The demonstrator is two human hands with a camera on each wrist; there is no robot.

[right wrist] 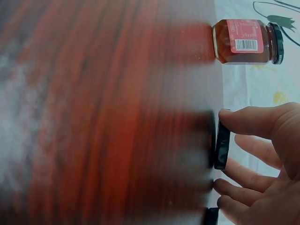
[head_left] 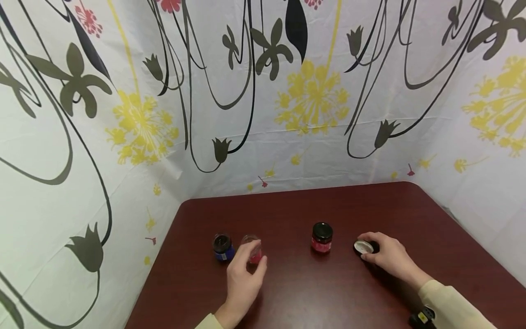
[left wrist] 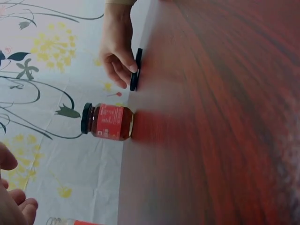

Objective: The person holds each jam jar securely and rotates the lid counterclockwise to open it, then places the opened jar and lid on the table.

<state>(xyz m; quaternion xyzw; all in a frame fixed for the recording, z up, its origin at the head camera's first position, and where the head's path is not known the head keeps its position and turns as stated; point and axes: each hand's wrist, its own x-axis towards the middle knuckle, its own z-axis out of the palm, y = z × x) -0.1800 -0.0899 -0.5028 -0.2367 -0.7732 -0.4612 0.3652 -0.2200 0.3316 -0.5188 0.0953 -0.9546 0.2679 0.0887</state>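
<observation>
My right hand [head_left: 388,256] pinches a black jar lid [right wrist: 222,145] by its rim at the table surface, thumb on one side and fingers on the other. The lid's pale inside faces up in the head view. A second black lid [right wrist: 212,216] lies beside it, near the fingertips. My left hand [head_left: 244,278] has its thumb and fingers spread apart next to an uncapped glass jar [head_left: 255,255] with a red label, which it partly covers in the head view. Just left of that stands an uncapped jar with a blue label [head_left: 223,249].
A capped jar with a red label [head_left: 322,237] stands upright on the dark red wooden table [head_left: 287,292] between the hands. Behind the table hangs a flower-patterned cloth [head_left: 263,114]. A small black device [head_left: 422,316] sits at the right wrist.
</observation>
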